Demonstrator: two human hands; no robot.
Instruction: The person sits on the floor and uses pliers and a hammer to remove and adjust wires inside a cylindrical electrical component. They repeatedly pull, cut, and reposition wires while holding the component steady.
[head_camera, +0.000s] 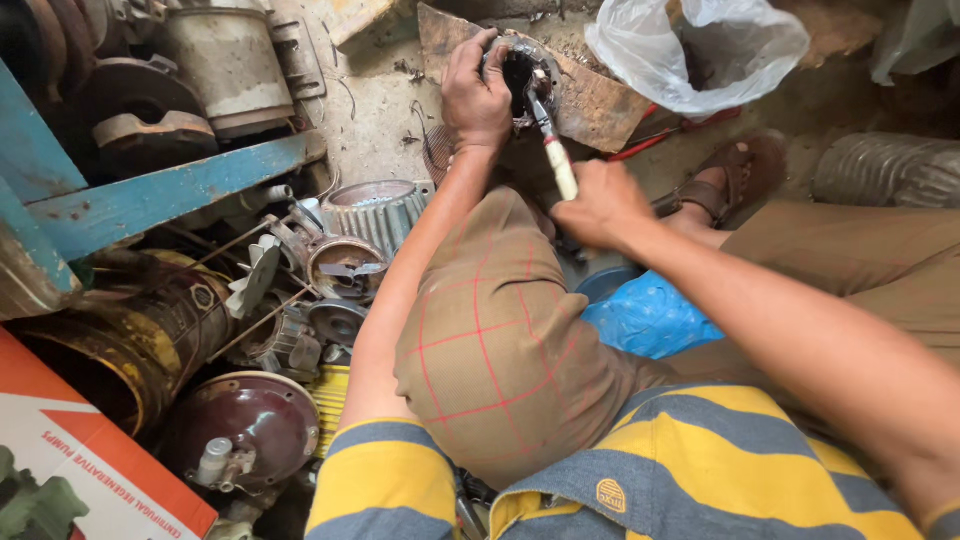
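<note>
Head view, only one view: left hand (478, 95) at 12 o'clock, fingers curled tight over the round grey metal motor housing (525, 75), clamping it against a rusty flat metal sheet (590, 100) on the ground. Right hand (603, 205) just below at centre, fist closed round the pale cream-handled screwdriver (553, 145), shaft tip inside the housing's dark opening. Judged progress: mid-way, housing already open and hollow-looking, tool working inside; what's left inside can't be seen (opening too dark).

Materials: housing cast metal, dull, greasy. Crumpled clear plastic bag (700, 45) at 1 o'clock, thin and glossy. Blue plastic bag (650, 315) at centre right, wrinkled. Brown checked cloth (500, 350) over the knee, soft weave. Brown leather sandal (740, 175) at 2 o'clock. Ribbed grey motor body (375, 210) at 10 o'clock, finned casting. Maroon domed metal cover (250, 420) at 8 o'clock, smooth paint. Blue painted steel beam (170, 195) at 9 o'clock, chipped.
</note>
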